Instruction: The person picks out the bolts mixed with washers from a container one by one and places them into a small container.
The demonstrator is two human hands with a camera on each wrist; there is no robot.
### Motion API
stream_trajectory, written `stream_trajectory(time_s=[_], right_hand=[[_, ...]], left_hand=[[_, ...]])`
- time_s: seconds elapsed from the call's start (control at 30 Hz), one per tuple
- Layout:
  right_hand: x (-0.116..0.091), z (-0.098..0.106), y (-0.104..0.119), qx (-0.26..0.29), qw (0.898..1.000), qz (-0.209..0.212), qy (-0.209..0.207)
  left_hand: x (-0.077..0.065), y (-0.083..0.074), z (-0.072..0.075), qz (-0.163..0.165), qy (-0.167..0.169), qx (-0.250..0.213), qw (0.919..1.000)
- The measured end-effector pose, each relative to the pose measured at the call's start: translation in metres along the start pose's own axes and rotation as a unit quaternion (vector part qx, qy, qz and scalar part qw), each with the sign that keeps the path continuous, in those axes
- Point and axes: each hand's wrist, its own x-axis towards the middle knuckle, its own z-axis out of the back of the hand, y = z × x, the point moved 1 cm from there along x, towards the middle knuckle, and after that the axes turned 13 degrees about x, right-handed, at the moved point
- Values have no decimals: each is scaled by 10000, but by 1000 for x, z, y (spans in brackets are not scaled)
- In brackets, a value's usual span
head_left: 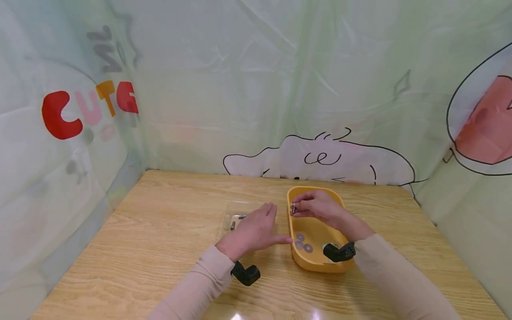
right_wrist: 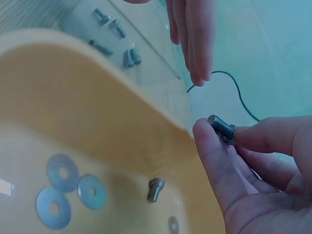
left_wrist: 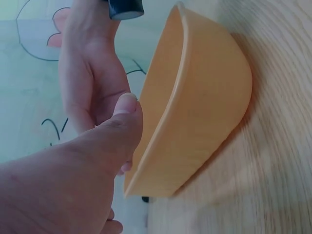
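Note:
Over the far left part of a yellow-orange plastic bin [head_left: 318, 267], my right hand [head_left: 320, 206] pinches a small metal bolt [right_wrist: 222, 126] between thumb and fingers. The bolt's threaded end shows; its other end is partly hidden by the fingers. Inside the bin lie several flat washers [right_wrist: 62, 171] and a loose bolt [right_wrist: 156, 189]. My left hand [head_left: 256, 229] is spread above a clear plastic tray [head_left: 245, 202], fingers straight and holding nothing. Its thumb points toward the bin's left rim; whether it touches is unclear. Several bolts [right_wrist: 117, 28] lie in the tray.
Both containers stand on a wooden table [head_left: 168, 209], side by side. A light printed curtain [head_left: 216, 89] hangs behind the table and along its sides. Black wrist-worn cameras [head_left: 339, 252] jut out below both hands, the right one hanging over the bin.

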Motion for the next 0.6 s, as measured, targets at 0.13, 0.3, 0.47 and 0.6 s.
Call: stream_trajectory(time_s=[0.13, 0.3, 0.47, 0.6], right_hand=[[0, -5, 7, 78, 9998, 93, 183], [1, -13, 12, 148, 9990, 194, 381], [6, -23, 12, 161, 9984, 191, 503], [11, -33, 13, 87, 9981, 206, 580]], left_hand=[[-3, 10, 1, 132, 14, -74, 9999], [-9, 23, 4, 248, -38, -176, 9995], [-17, 36, 6, 390, -79, -420, 9983], [-23, 46, 4, 521, -79, -613, 9967]])
